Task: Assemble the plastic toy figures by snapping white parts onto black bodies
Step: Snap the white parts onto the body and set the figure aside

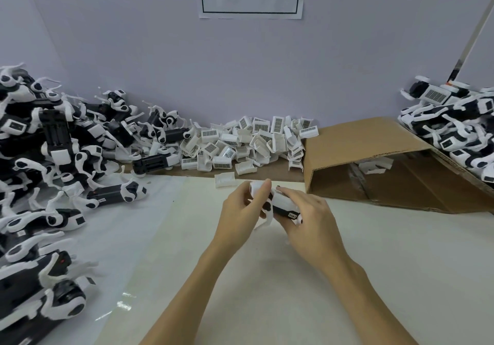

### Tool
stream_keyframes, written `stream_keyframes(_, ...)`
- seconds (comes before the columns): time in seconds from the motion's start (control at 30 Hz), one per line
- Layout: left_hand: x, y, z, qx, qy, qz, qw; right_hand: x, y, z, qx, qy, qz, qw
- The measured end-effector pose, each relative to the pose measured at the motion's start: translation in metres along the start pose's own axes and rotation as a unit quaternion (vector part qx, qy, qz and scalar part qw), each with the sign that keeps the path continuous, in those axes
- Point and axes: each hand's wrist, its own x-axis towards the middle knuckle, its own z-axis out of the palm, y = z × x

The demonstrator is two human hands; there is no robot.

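Holding one toy figure (pixel 282 207) above the near-centre of the table (pixel 374 264), both hands on it. My right hand (pixel 307 224) wraps the black body from the right to brace it; my left hand (pixel 240 211) pinches the white part (pixel 258 187) at the figure's far-left end, thumb and fingers curled round it, likely so I can push it onto the body against the right hand's grip. Whether it's seated yet, I can't tell; my fingers hide the joint. Long axis runs diagonally, far-left to near-right, roughly level; the white-capped end points far-left. Supplies sit in reach: loose white parts (pixel 240 141) heaped along the far wall, centre; a pile of black-and-white figures (pixel 53 157) on the left; another pile (pixel 459 130) far right, behind a tipped cardboard box (pixel 374 144). One stray white part (pixel 226 179) lies just beyond my left hand.
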Motion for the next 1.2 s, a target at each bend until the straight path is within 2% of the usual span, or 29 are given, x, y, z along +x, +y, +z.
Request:
stream_keyframes(0.07,-0.001,-0.002,0.001,0.120,0.046,0.037,0.991,0.001,0.003,-0.001,-0.036,0.009,-0.004,0.999)
stream_keyframes(0.13,-0.001,-0.005,0.000,0.254,0.098,0.092,0.958,0.001,0.004,-0.002,-0.050,0.016,-0.016,0.998)
stream_keyframes(0.17,-0.001,-0.005,0.000,0.270,0.096,0.093,0.954,0.002,0.004,-0.002,-0.053,0.023,-0.023,0.998)
stream_keyframes(0.2,-0.001,-0.002,0.000,0.241,0.071,0.070,0.965,0.002,0.003,-0.003,-0.056,0.030,-0.034,0.997)
stream_keyframes(0.27,0.000,0.001,0.000,0.098,0.001,-0.008,0.995,0.002,-0.001,-0.003,-0.055,0.032,-0.059,0.996)
stream_keyframes(0.33,0.002,0.002,-0.003,-0.014,-0.028,-0.058,0.998,0.001,-0.004,-0.003,-0.016,-0.006,-0.071,0.997)
stream_keyframes(0.4,0.003,0.003,-0.011,-0.057,-0.038,-0.056,0.996,0.000,-0.005,-0.005,0.050,-0.070,-0.051,0.995)
stream_keyframes(0.6,0.006,-0.001,-0.030,-0.037,-0.118,-0.003,0.992,0.005,0.006,-0.013,0.041,-0.090,-0.023,0.995)
stream_keyframes(0.73,0.007,-0.002,-0.026,0.011,-0.069,0.025,0.997,0.005,0.006,-0.012,0.027,-0.097,-0.028,0.995)
stream_keyframes(0.83,0.008,-0.004,-0.026,-0.008,-0.050,0.046,0.998,0.006,0.003,-0.012,0.005,-0.106,-0.061,0.992)
stream_keyframes(0.9,0.007,-0.002,-0.025,-0.022,-0.037,0.051,0.998,0.006,0.001,-0.012,0.021,-0.084,-0.064,0.994)
stream_keyframes(1.0,0.007,0.001,-0.021,-0.071,-0.008,0.011,0.997,0.003,-0.007,-0.008,0.069,-0.046,-0.058,0.995)
stream_keyframes(1.07,0.007,0.001,-0.019,-0.090,0.006,-0.019,0.996,0.000,-0.013,-0.003,0.037,-0.043,-0.078,0.995)
stream_keyframes(1.13,0.006,0.001,-0.018,-0.066,0.004,-0.026,0.997,-0.001,-0.016,0.001,0.009,-0.020,-0.082,0.996)
stream_keyframes(1.2,0.006,0.002,-0.020,-0.015,-0.012,0.001,1.000,-0.001,-0.013,0.000,0.035,0.003,-0.069,0.997)
